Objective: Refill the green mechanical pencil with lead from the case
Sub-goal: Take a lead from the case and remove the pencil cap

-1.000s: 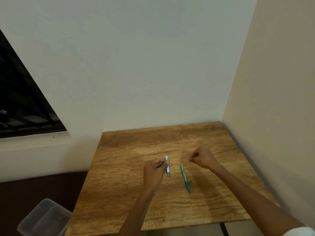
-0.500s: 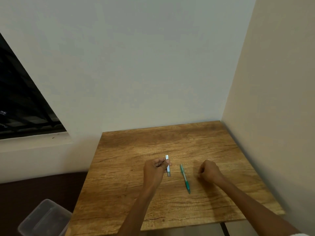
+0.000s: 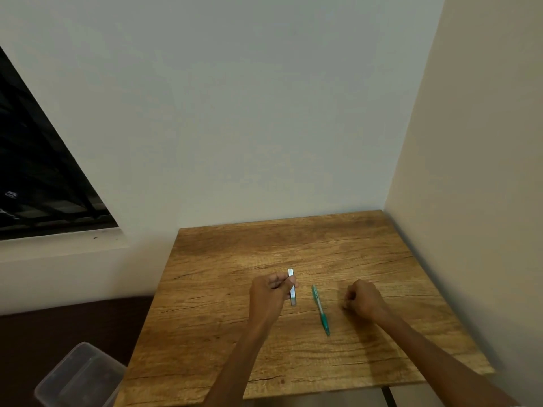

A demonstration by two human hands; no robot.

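Observation:
The green mechanical pencil [image 3: 321, 310] lies on the wooden table [image 3: 308, 356], tip pointing toward me. To its left, my left hand [image 3: 269, 292] pinches the slim grey lead case [image 3: 291, 287] between thumb and fingers, the case lying lengthwise just above or on the tabletop. My right hand [image 3: 363, 298] rests on the table to the right of the pencil with its fingers curled under, a short gap away from the pencil. I cannot see whether those curled fingers hold something small.
The table sits in a corner, with a white wall behind and a beige wall along its right edge. A clear plastic bin [image 3: 79, 377] stands on the dark floor at the lower left. A dark window [image 3: 35, 177] is at the left.
My right hand has come down from above the table and moved rightward, settling on the tabletop beside the pencil. The left hand, case and pencil have stayed put.

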